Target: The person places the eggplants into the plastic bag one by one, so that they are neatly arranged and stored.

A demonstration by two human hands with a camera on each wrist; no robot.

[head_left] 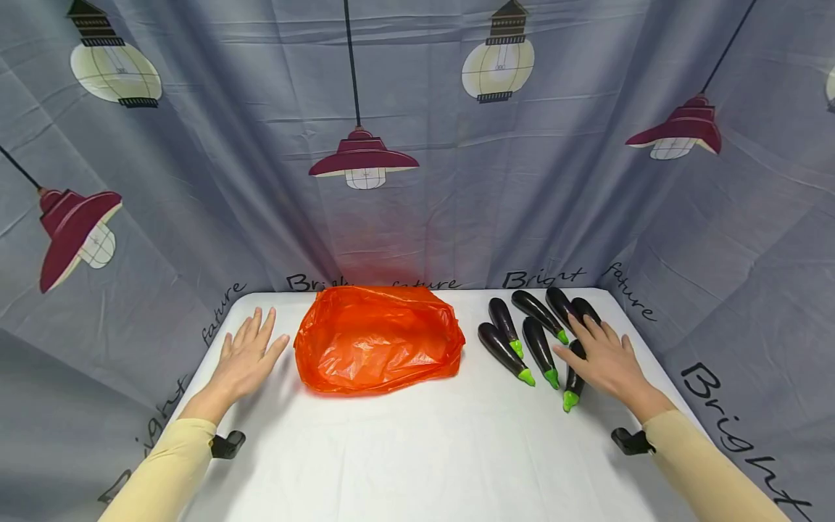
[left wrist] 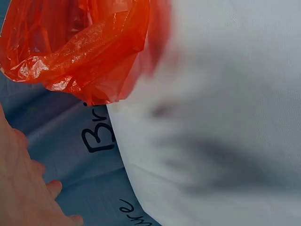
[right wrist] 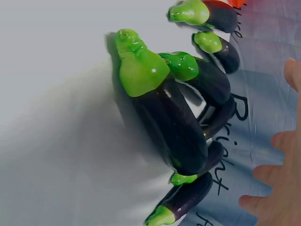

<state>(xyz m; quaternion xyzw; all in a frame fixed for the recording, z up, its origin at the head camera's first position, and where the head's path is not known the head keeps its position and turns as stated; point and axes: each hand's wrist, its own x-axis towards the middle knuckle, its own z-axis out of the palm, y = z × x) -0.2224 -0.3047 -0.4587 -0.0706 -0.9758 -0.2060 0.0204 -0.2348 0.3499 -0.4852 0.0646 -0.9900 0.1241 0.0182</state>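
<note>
An orange-red plastic bag (head_left: 378,341) sits at the back of the white table, its wide mouth spread open. To its left hovers my left hand (head_left: 244,366), palm down with fingers spread, holding nothing. Several dark purple eggplants (head_left: 502,351) with green caps lie in a loose group at the back right. My right hand (head_left: 605,366) is over the right side of that group, fingers extended, and partly hides some of them. Nearest beneath it is one eggplant (right wrist: 169,122), its green cap toward me; the right wrist view shows the fingers off to its side.
The white table (head_left: 417,449) ends at grey-blue curtains (head_left: 417,232) on the back, left and right. Printed lamps and lettering cover the cloth. Black wrist mounts (head_left: 228,444) sit under both forearms.
</note>
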